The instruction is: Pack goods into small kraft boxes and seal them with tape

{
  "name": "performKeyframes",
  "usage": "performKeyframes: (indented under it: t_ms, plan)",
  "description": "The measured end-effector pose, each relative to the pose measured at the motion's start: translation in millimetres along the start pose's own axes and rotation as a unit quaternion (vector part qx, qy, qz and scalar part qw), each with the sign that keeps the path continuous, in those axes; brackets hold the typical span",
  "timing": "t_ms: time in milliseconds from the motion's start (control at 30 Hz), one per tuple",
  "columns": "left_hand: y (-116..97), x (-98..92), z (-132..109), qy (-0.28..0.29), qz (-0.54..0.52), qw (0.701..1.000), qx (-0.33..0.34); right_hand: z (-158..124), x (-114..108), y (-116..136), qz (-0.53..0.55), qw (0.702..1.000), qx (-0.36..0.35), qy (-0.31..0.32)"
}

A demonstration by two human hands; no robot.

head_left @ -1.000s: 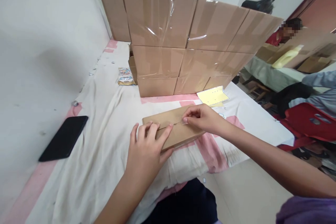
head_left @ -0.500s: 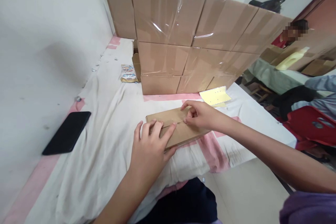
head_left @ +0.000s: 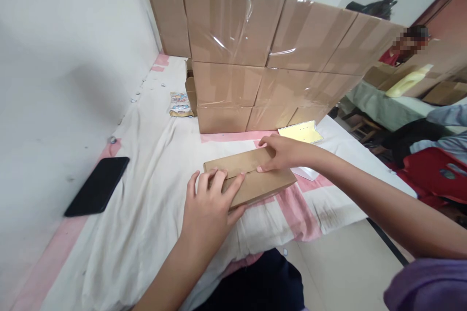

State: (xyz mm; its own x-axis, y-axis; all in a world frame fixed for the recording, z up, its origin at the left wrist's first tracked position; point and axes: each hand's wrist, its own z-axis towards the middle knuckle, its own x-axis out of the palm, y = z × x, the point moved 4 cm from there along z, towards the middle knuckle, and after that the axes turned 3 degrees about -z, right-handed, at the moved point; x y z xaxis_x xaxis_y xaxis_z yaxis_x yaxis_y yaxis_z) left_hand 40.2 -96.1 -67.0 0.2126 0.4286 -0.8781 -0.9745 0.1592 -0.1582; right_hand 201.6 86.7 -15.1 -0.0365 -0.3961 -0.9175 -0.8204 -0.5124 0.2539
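A flat brown cardboard box point(head_left: 255, 182) lies on the white and pink cloth point(head_left: 153, 194) in front of me. My left hand point(head_left: 209, 209) rests on its near left part, fingers stretched flat over the flap seam. My right hand point(head_left: 282, 153) presses on the box's far right part, fingers together and laid flat along the seam. Neither hand holds anything.
A wall of stacked taped cardboard boxes point(head_left: 255, 53) stands behind. A black phone point(head_left: 97, 193) lies at the left by the wall. A yellow sheet point(head_left: 301, 132) and a snack packet point(head_left: 179, 105) lie on the cloth. Another person point(head_left: 408, 43) sits at the far right near a red chair point(head_left: 434, 175).
My right hand went from pinching at the seam to pressing flat on the box's right part. My left hand stayed on the box.
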Motion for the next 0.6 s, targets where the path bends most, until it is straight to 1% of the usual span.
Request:
performKeyframes:
  t_ms: [67,133,233,300,367,433,533,600]
  plan:
    - [0.6,0.4,-0.3,0.0,0.006,1.0,0.003,2.8,5.0,-1.7,0.018,0.999,-0.002,0.039]
    - [0.8,0.4,0.0,0.0,0.014,1.0,0.009,4.1,7.5,-2.5,0.032,0.998,-0.002,0.046]
    - [1.4,0.5,0.5,0.002,0.024,1.0,0.019,0.4,12.4,-8.5,0.083,0.996,-0.012,0.019]
    - [3.5,1.0,-0.1,0.001,0.031,0.999,0.032,-8.5,20.9,-17.7,0.159,0.987,-0.036,-0.004]
    - [8.6,2.1,-1.3,-0.004,0.034,0.998,0.057,-23.7,34.0,-30.2,0.238,0.968,-0.07,-0.035]
    - [17.7,4.0,-1.9,-0.006,0.017,0.996,0.089,-43.2,51.4,-40.9,0.273,0.953,-0.118,-0.06]
    - [34.5,8.6,0.4,0.02,-0.045,0.988,0.144,-71.1,82.2,-47.5,0.251,0.946,-0.194,-0.072]
    - [42.0,11.7,3.2,0.044,-0.08,0.979,0.182,-84.6,98.4,-49.8,0.236,0.944,-0.207,-0.101]
